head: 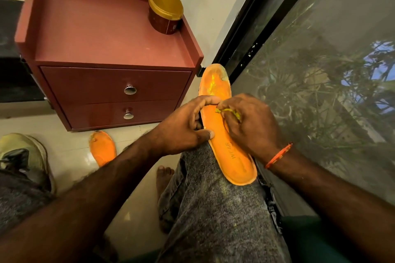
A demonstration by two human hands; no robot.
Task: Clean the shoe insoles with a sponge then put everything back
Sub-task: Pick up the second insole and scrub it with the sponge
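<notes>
Insole (224,134) lies along the person's thigh, toe pointing away; scrubbing in short strokes toward the toe, with the heel pinned, should lift the grime. Right hand (254,126) pinches a yellow-green sponge (229,112) scrap against it; left hand (186,126) grips the insole's edge, thumb pressing on top.

Both forearms are bare, no sleeves in sight. A thin orange braided thread band (279,155) circles the wrist just behind the right grip (253,126). Speckled grey washed-denim jeans (213,209) cover the legs, and one bare foot (163,179) shows below the left grip (183,127).
</notes>
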